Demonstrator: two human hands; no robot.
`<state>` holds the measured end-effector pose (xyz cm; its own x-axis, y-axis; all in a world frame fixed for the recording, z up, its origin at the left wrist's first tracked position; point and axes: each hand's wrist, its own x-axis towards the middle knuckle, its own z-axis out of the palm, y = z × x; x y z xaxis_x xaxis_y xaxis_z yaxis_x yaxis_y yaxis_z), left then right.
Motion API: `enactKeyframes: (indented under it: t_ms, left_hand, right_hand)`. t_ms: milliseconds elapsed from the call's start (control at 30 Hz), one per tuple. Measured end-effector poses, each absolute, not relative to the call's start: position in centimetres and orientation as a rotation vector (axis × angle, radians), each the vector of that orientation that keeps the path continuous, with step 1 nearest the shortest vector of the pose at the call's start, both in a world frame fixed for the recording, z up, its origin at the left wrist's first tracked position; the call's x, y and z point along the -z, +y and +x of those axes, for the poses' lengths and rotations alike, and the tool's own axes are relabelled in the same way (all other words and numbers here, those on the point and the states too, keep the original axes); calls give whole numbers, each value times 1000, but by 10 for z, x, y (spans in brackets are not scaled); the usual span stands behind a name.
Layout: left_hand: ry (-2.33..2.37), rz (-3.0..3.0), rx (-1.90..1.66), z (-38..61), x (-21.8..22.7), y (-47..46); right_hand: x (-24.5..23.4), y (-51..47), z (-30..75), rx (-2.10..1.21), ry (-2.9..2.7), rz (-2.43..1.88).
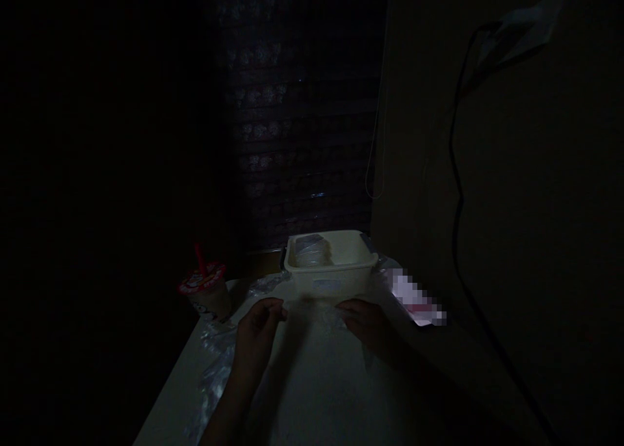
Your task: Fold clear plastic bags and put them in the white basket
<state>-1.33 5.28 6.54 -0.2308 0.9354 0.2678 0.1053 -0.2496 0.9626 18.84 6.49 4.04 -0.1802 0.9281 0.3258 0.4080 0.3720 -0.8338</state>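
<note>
In dim light, my left hand (257, 334) is closed in a pinch, thumb against the fingers. Across from it, my right hand (366, 322) is also pinched. A thin clear plastic bag (324, 314) stretches faintly between the two hands, low over the table; its edges are hard to make out. Just beyond my hands stands a white plastic basin (334, 280) with a small label on its front. Inside the basin, on its left, lies a wad of clear plastic (312, 249).
A cup with a red lid and straw (207, 293) stands on the table's left edge. Crumpled clear plastic (214, 374) runs along that side. A lit, pixelated screen (416, 300) lies right of the basin. A black cable (458, 199) hangs down the right wall.
</note>
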Motion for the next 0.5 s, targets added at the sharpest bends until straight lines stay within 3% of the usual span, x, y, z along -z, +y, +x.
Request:
enactKeyframes:
  t_ms: [167,300,500]
  left_hand:
    - [1151,1115,-1438,8,-59,44]
    - [1208,1367,-1230,29,-45,42]
    - [1338,1355,-1324,25,-42,45]
  right_hand:
    - [-44,63,182,-1033,-1608,-1158]
    - [-41,58,169,-976,-1647,-1144]
    - [-34,59,175,-876,-1806,-1294]
